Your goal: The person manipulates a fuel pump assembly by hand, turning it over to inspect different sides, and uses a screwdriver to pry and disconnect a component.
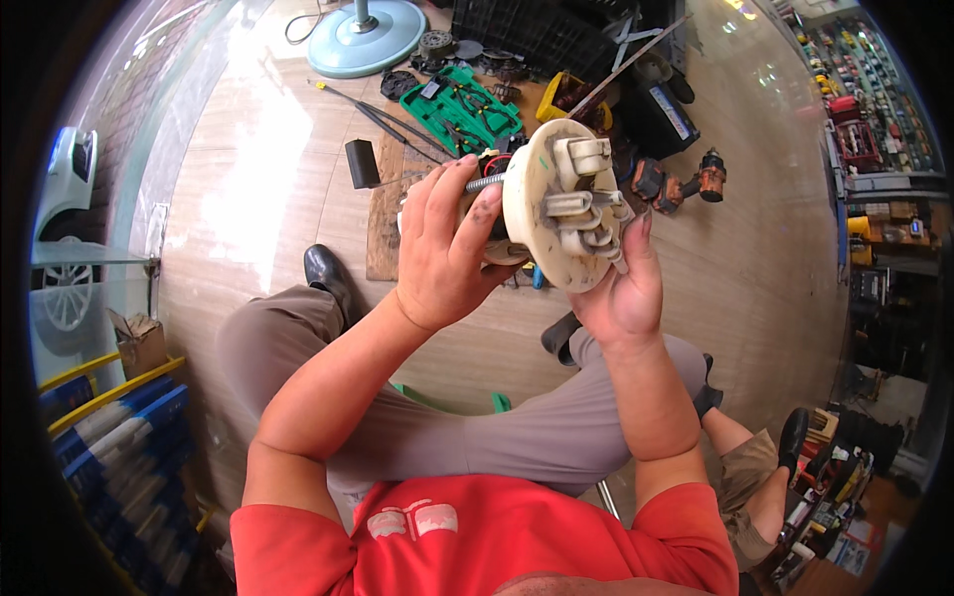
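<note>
A cream plastic fuel pump assembly (532, 204) is held up in front of me, above the floor. Its round flange faces right, with moulded pipe stubs and a connector on it. A spring-wound metal rod (485, 183) and red wires show behind the flange. My left hand (444, 233) wraps round the body on the left, its fingers reaching over beside the rod. My right hand (624, 288) supports the flange from below on the right, thumb up against the pipe stubs. The far side of the body is hidden by my left hand and the flange.
A wooden board (386, 228) lies beyond my hands, near a black block (362, 164). Further off are a green tool case (462, 111), a yellow bin (568, 97), a black battery (656, 114) and a cordless drill (681, 184). Another person's leg (750, 477) is at right.
</note>
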Action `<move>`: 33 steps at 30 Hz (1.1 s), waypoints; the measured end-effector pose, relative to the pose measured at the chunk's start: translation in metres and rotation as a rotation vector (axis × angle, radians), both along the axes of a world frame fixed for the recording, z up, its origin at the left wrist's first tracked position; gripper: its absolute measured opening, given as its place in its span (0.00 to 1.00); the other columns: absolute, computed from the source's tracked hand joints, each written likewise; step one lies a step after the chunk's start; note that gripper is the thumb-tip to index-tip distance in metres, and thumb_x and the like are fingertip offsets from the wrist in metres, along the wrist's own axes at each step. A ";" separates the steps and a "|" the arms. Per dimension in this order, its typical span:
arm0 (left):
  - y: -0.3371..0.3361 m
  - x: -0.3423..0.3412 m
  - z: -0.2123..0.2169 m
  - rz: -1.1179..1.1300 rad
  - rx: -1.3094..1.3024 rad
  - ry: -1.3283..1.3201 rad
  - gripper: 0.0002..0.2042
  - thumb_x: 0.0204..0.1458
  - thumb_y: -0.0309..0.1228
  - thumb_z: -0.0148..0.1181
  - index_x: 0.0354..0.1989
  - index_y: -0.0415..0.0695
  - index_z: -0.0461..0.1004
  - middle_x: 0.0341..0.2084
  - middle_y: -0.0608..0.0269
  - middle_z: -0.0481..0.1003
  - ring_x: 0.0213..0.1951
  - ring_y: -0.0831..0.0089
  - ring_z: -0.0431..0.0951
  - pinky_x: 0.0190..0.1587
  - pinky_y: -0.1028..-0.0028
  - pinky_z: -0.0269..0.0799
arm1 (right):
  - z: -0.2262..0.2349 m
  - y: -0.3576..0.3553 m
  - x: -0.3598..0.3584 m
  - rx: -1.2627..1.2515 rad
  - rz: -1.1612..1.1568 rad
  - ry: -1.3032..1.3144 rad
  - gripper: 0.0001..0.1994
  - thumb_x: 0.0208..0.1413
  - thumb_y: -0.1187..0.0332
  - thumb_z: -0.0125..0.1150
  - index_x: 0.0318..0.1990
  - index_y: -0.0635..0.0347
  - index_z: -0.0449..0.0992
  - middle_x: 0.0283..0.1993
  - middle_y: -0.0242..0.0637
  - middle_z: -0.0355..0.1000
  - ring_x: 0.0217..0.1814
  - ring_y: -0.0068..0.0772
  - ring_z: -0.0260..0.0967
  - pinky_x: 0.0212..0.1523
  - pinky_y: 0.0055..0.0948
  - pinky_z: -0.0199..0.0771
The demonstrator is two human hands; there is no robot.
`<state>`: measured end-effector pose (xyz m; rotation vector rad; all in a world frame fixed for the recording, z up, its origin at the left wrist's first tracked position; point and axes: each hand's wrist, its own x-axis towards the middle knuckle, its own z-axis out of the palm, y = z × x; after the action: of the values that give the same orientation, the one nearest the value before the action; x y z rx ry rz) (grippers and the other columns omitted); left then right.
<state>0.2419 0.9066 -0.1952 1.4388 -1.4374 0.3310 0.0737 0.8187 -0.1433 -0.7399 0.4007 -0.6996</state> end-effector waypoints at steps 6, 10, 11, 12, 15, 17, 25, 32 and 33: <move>0.014 -0.010 -0.007 -0.081 -0.066 0.024 0.50 0.31 0.40 0.78 0.67 0.58 0.53 0.64 0.41 0.57 0.62 0.36 0.60 0.61 0.34 0.48 | 0.016 -0.011 -0.005 0.085 -0.078 -0.026 0.28 0.66 0.46 0.41 0.66 0.53 0.59 0.66 0.33 0.63 0.66 0.36 0.62 0.61 0.39 0.65; 0.050 -0.030 -0.008 -0.107 0.111 0.328 0.49 0.37 0.40 0.76 0.68 0.47 0.52 0.62 0.43 0.57 0.59 0.45 0.61 0.62 0.41 0.52 | 0.014 -0.029 -0.015 0.120 -0.161 0.014 0.22 0.68 0.49 0.39 0.62 0.46 0.65 0.58 0.27 0.70 0.52 0.27 0.69 0.35 0.26 0.67; 0.055 -0.037 -0.020 -0.083 0.224 0.491 0.47 0.40 0.41 0.74 0.68 0.45 0.51 0.62 0.43 0.57 0.59 0.47 0.61 0.62 0.44 0.54 | 0.010 -0.032 -0.016 0.131 -0.185 0.040 0.21 0.68 0.50 0.39 0.62 0.46 0.65 0.58 0.27 0.70 0.52 0.27 0.69 0.35 0.27 0.67; 0.057 -0.042 -0.031 -0.061 0.340 0.653 0.46 0.43 0.43 0.72 0.68 0.42 0.51 0.62 0.43 0.57 0.59 0.49 0.62 0.62 0.46 0.55 | 0.006 -0.038 -0.017 0.141 -0.211 0.067 0.21 0.69 0.50 0.39 0.62 0.46 0.66 0.57 0.26 0.70 0.52 0.28 0.69 0.36 0.27 0.68; 0.043 -0.026 -0.069 -0.216 0.654 1.575 0.40 0.56 0.53 0.58 0.69 0.42 0.49 0.66 0.48 0.54 0.66 0.54 0.55 0.62 0.45 0.55 | -0.012 -0.042 -0.013 0.213 -0.244 0.075 0.18 0.69 0.54 0.39 0.59 0.47 0.68 0.55 0.28 0.72 0.49 0.28 0.70 0.35 0.28 0.69; 0.035 -0.022 -0.093 -0.309 0.781 1.788 0.40 0.58 0.62 0.46 0.69 0.43 0.49 0.66 0.50 0.54 0.67 0.53 0.54 0.62 0.46 0.56 | -0.018 -0.045 -0.013 0.313 -0.238 0.038 0.18 0.69 0.54 0.39 0.58 0.47 0.70 0.53 0.28 0.73 0.48 0.29 0.71 0.34 0.28 0.70; 0.008 0.011 -0.047 -0.782 0.375 2.042 0.42 0.51 0.67 0.50 0.69 0.54 0.52 0.64 0.58 0.61 0.64 0.52 0.61 0.60 0.41 0.59 | -0.016 -0.038 -0.005 0.386 -0.099 -0.115 0.18 0.67 0.57 0.40 0.55 0.54 0.71 0.50 0.38 0.74 0.42 0.35 0.71 0.34 0.30 0.72; 0.004 0.040 -0.033 -0.799 0.190 1.833 0.37 0.51 0.44 0.62 0.68 0.49 0.52 0.61 0.60 0.64 0.62 0.60 0.64 0.64 0.55 0.58 | 0.003 -0.069 -0.018 0.138 -0.212 0.020 0.26 0.67 0.48 0.39 0.60 0.61 0.65 0.57 0.44 0.70 0.57 0.42 0.70 0.56 0.42 0.72; 0.005 0.041 -0.034 -0.785 0.174 1.777 0.37 0.51 0.42 0.63 0.68 0.50 0.52 0.61 0.60 0.63 0.62 0.60 0.63 0.64 0.56 0.58 | 0.007 -0.073 -0.023 0.046 -0.175 -0.016 0.28 0.67 0.46 0.39 0.61 0.61 0.64 0.58 0.45 0.69 0.58 0.41 0.69 0.58 0.42 0.72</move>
<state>0.2828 0.9112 -0.2294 0.6106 -0.3445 -1.2930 0.0506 0.7460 -0.1363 -0.6605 0.4696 -0.8571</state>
